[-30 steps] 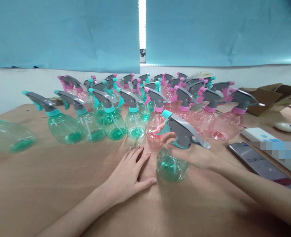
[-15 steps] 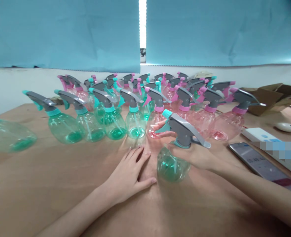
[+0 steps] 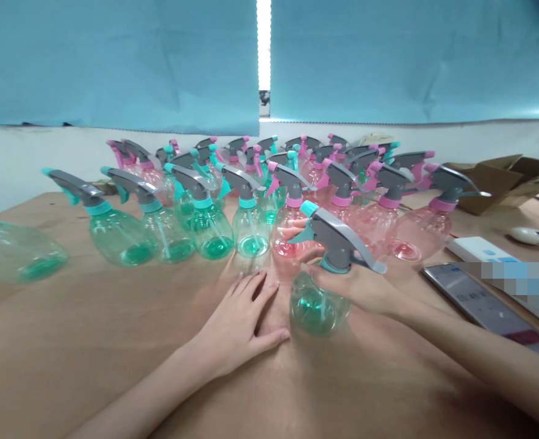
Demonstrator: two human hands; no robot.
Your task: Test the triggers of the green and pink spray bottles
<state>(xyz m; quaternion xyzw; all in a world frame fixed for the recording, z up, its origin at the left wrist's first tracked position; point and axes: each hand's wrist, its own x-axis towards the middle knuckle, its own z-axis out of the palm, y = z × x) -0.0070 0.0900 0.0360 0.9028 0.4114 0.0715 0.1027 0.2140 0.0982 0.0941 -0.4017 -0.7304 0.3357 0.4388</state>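
My left hand [image 3: 237,323] lies flat on the wooden table, palm down and fingers spread, with nothing in it. To its right is a clear green spray bottle [image 3: 319,308] with a grey and turquoise trigger head. My right hand [image 3: 356,283] is around the neck of this bottle, thumb across the near side and fingers behind it, partly hidden by the head. The fingertips stick out to the left, near the turquoise trigger. Behind both hands stands a front row of similar bottles, including a green one [image 3: 212,231] and a pink one [image 3: 292,228].
More pink and green spray bottles crowd the back of the table [image 3: 114,341]. Another green bottle [image 3: 17,250] is at the left edge. On the right are a phone [image 3: 475,299], a white box [image 3: 482,250], a white mouse [image 3: 531,236] and an open cardboard box [image 3: 502,183].
The fingers of my right hand have shifted slightly behind the spray bottle, whose head has moved a little to the left. My left hand has stayed still.
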